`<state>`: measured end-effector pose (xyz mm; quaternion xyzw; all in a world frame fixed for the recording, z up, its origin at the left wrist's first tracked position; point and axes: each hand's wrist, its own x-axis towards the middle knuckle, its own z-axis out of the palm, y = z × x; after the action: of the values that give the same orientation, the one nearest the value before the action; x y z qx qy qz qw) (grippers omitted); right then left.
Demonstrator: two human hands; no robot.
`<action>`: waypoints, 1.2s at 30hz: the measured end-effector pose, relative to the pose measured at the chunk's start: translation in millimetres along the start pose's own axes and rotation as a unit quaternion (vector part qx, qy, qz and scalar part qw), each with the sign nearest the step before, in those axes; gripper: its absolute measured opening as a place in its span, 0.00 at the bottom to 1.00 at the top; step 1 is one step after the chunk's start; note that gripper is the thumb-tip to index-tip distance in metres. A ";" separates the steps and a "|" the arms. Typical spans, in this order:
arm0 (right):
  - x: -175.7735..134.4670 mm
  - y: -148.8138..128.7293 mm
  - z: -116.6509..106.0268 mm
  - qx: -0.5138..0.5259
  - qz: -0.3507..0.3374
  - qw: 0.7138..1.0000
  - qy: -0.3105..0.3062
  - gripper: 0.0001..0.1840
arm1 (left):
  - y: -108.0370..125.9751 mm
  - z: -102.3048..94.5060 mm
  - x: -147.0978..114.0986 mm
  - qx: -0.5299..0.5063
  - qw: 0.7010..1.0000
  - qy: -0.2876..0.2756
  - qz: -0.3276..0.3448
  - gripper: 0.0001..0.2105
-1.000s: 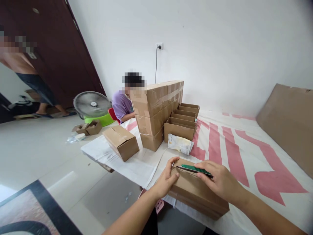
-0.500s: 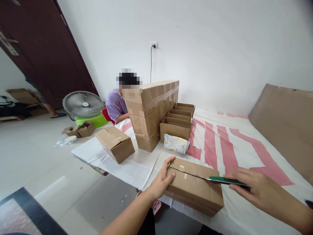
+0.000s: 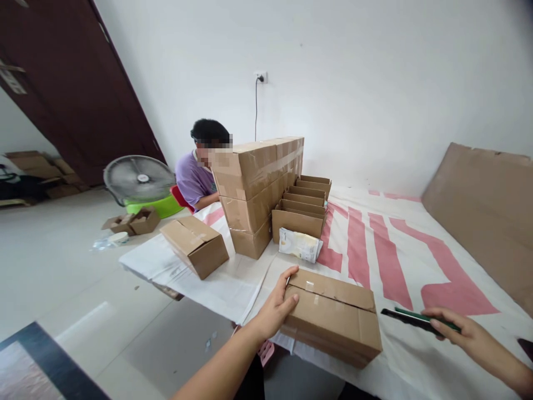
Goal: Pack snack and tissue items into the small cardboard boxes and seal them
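A cardboard box (image 3: pixel 333 316) lies near the table's front edge, with a dark slit along the seam between its top flaps. My left hand (image 3: pixel 275 305) steadies its left end, the thumb on top and the fingers over the far edge. Off the box's right side, my right hand (image 3: pixel 462 329) is closed around a green and black utility knife (image 3: pixel 416 319). The knife points left, just above the cloth and apart from the box. Whether its blade is out I cannot tell.
Stacked taped boxes (image 3: pixel 258 183) stand behind, beside several open boxes (image 3: pixel 300 222) and white pouches (image 3: pixel 298 244). Another carton (image 3: pixel 195 244) sits at the left table corner. A person in a purple shirt (image 3: pixel 194 178) sits behind the stack. A fan (image 3: pixel 141 180) stands on the floor.
My right hand has drawn the knife rightward, off the box's top seam and past its right end. My left hand and the box stay in place.
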<state>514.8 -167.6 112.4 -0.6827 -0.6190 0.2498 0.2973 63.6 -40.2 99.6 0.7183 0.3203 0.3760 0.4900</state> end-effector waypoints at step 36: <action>47.9 -219.2 150.0 -0.161 -0.242 0.955 -0.053 0.21 | -14.1 0.1 2.4 0.014 0.999 -0.007 0.040 0.28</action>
<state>261.0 -92.9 165.7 -0.5376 -0.8122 0.1030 0.2017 63.5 -33.9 86.8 0.7397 0.2933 0.3861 0.4667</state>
